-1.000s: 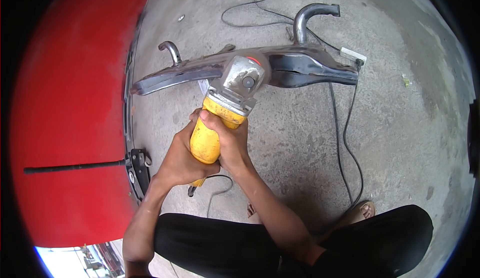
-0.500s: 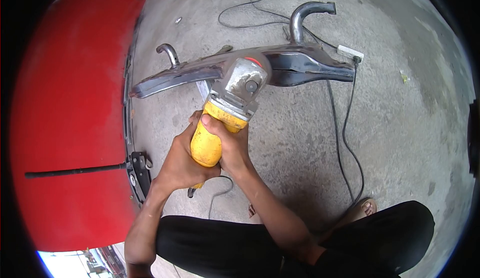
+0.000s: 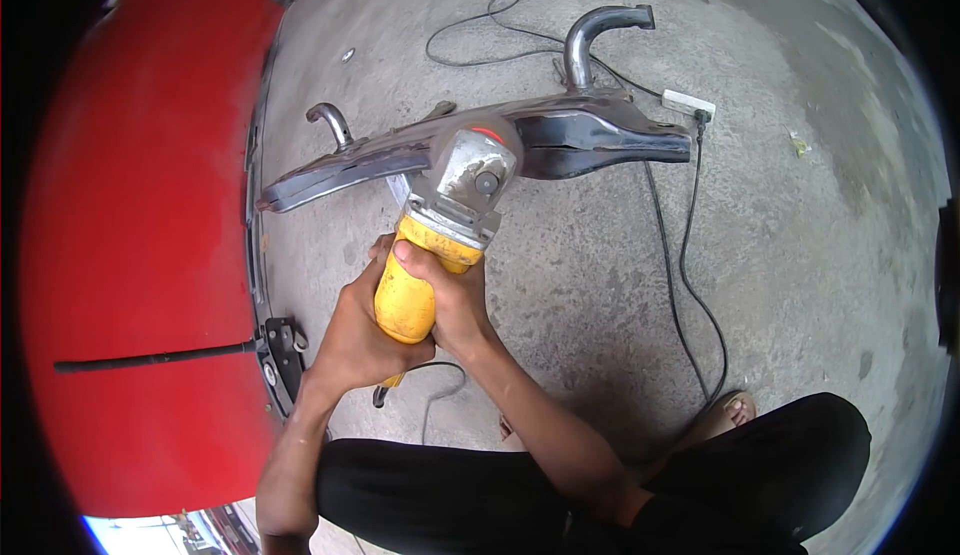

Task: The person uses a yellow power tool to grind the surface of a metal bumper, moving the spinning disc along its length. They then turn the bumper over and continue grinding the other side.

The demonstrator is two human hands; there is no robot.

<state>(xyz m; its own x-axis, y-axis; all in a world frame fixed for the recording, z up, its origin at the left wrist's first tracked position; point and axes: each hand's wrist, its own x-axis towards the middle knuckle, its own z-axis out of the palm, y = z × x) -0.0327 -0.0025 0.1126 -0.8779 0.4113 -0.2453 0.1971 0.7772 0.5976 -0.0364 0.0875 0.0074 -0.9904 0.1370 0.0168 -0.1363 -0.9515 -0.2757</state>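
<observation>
Left hand (image 3: 362,327) and right hand (image 3: 447,295) both clenched round the yellow-bodied angle grinder with grey metal head (image 3: 440,230), its head against the middle of the long dark metal bumper bar with curved pipe ends (image 3: 560,135) lying on the concrete floor (image 3: 800,255), beside a red car panel (image 3: 140,235).

Soft, even daylight fills the scene, and the concrete floor (image 3: 800,255) reads bright with only faint shadows beneath the metal frame (image 3: 600,135). Strong fisheye distortion bends everything around that frame, with black vignetting at the corners. Focus is sharp centrally; beyond the red panel (image 3: 140,255), the lower-left corner is blown out.
</observation>
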